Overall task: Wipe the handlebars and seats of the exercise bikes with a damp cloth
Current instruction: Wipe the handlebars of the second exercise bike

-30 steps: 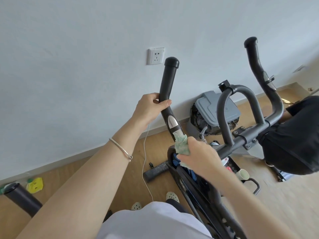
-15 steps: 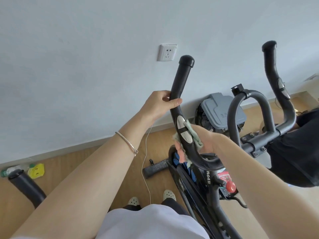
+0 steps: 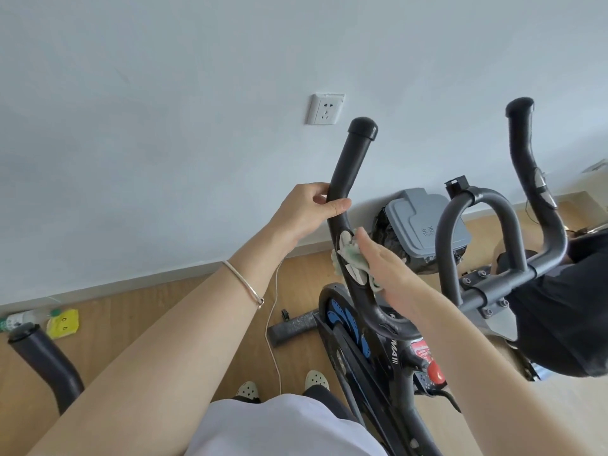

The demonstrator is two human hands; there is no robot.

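The left hand [image 3: 306,212] grips the upright horn of the handlebar [image 3: 348,166], a matte black tube with a slight curve and a rounded end cap. Its fingers wrap behind the tube and its thumb lies across the front. A thin silver bangle [image 3: 245,284] circles that wrist.

Lower on the same horn, the right hand [image 3: 388,268] presses a crumpled pale green and white cloth [image 3: 353,255] against the bar. The cloth lies over the shiny oval sensor plate [image 3: 357,274] and bunches out on both sides of the tube. The visible fingers [image 3: 365,240] lie nearly straight rather than curled round the bar.

To the right, a smooth grey loop bar [image 3: 477,209] arches up and the second black horn [image 3: 526,153] rises beyond it. Behind them, a grey-lidded bin [image 3: 424,222] lined with a glossy black bag stands on the wood-grain floor [image 3: 164,307].

A second ago the cloth sat lower, under the plate near the bend. Half a second ago the right fingertips hooked round the tube's left side, and now they no longer show there. The left hand's grip is unchanged.
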